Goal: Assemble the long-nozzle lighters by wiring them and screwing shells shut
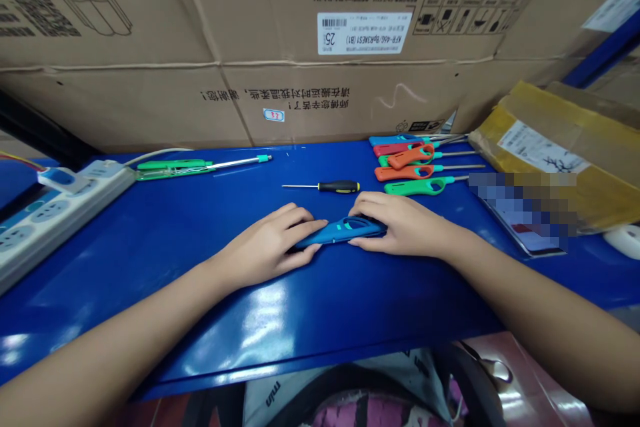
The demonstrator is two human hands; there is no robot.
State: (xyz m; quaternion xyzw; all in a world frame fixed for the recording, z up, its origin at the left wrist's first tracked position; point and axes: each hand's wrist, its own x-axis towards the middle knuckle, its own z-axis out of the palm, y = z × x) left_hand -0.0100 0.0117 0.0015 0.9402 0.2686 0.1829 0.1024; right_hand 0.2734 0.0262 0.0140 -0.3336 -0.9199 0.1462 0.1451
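A person's left hand point(270, 243) and right hand point(395, 223) are bare, fingers slender, forearms point(165, 320) uncovered; past the blue surface's point(240, 347) front edge, pink-and-black patterned cloth point(373, 410) meets grey fabric point(295, 380) lettered "min."

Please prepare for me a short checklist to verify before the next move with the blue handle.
1. Left grip on the left end of the blue handle: ok.
2. Right grip on its right end: ok.
3. Screwdriver lying free of both hands: ok.
4. Power strip apart from both hands: ok.
5. Lighters all separate: not ok, some overlap.
6. Handle's underside: cannot tell, hidden.
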